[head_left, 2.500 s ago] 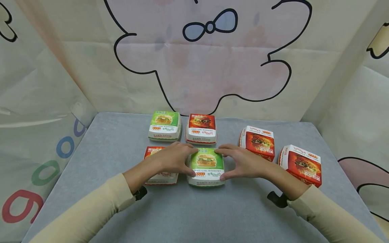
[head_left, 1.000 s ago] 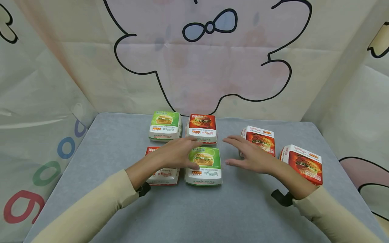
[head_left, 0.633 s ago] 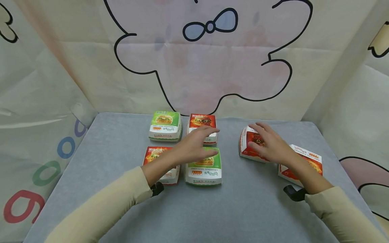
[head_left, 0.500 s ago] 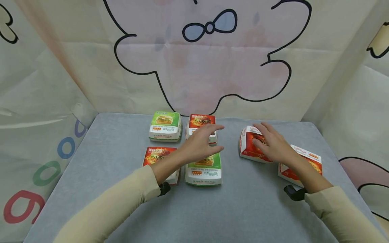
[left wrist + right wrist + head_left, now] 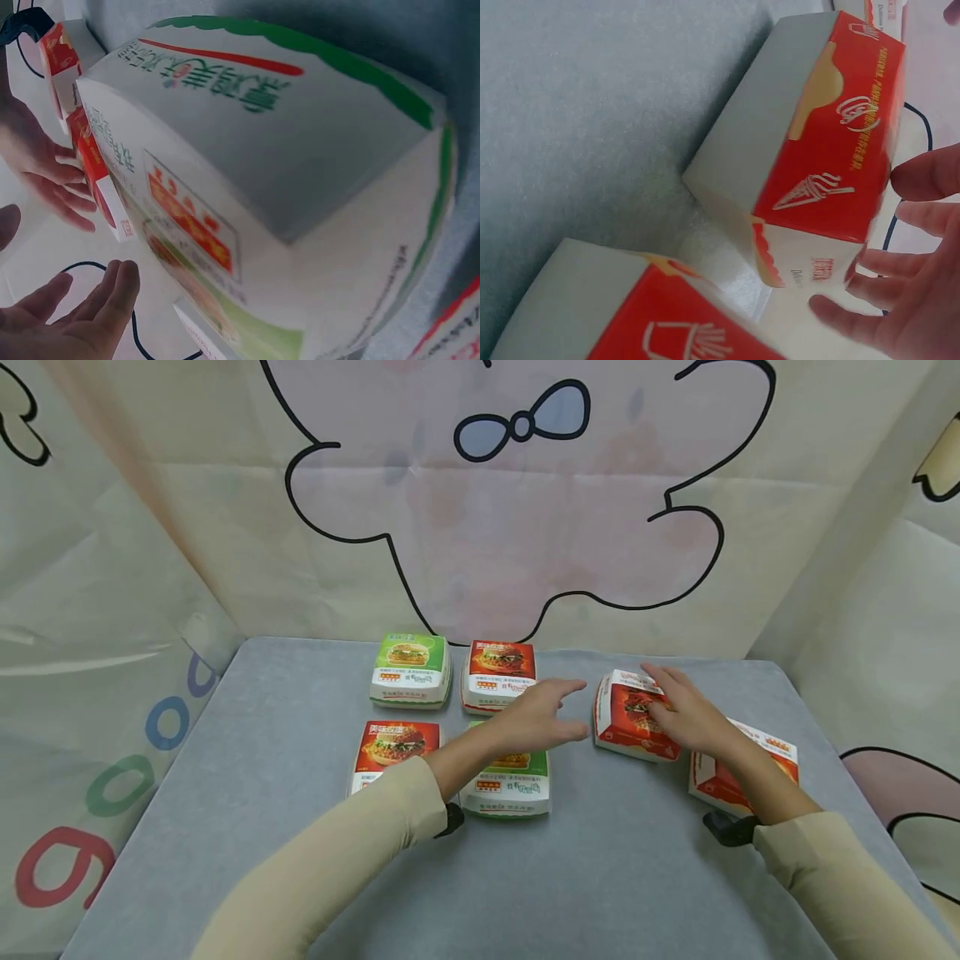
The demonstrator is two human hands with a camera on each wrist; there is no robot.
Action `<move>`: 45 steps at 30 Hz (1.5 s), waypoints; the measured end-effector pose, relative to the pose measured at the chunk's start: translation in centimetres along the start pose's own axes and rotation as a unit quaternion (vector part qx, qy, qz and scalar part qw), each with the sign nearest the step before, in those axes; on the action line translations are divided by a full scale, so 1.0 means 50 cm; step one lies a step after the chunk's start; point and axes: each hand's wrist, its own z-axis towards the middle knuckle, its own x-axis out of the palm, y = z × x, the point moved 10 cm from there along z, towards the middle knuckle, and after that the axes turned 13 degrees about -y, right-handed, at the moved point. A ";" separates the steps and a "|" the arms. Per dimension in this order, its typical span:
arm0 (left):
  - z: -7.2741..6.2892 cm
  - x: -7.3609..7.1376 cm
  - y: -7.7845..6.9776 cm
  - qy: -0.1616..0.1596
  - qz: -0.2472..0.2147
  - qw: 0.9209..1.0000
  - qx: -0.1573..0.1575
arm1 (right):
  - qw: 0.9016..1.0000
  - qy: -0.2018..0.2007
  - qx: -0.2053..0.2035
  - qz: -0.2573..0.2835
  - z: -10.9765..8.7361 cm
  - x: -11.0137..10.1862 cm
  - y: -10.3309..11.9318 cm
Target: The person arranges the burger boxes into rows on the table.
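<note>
My right hand (image 5: 693,722) is over the right side of a red-and-white burger box (image 5: 628,722), and its spread fingers (image 5: 881,262) are close against that box in the right wrist view. Whether they touch it cannot be told. My left hand (image 5: 536,718) hovers above a green-and-white burger box (image 5: 506,797), thumb and fingers apart and holding nothing; it points toward the red box. Part of the green box's lid is hidden under the left hand and wrist. In the left wrist view this green box (image 5: 225,150) fills the middle.
Another red burger box (image 5: 780,756) lies turned at the right, partly behind my right forearm. Behind the near green box are a green box (image 5: 408,672) and a red box (image 5: 498,675). A red box (image 5: 397,743) sits left of it, partly covered by my sleeve. Grey cloth covers the table (image 5: 600,877).
Both hands have let go of the near green box, which shifted slightly left. My right hand moved right to the red box; my left hand followed rightward, over the green box.
</note>
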 end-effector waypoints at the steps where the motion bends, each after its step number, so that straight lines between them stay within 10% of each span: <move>1: 0.002 0.008 0.000 0.011 0.004 1.000 -0.002 | 1.000 -0.003 -0.002 -0.001 0.001 0.000 -0.001; 45: 0.028 0.095 0.009 0.105 0.103 0.989 -0.028 | 1.000 -0.001 -0.014 0.010 0.048 0.035 0.046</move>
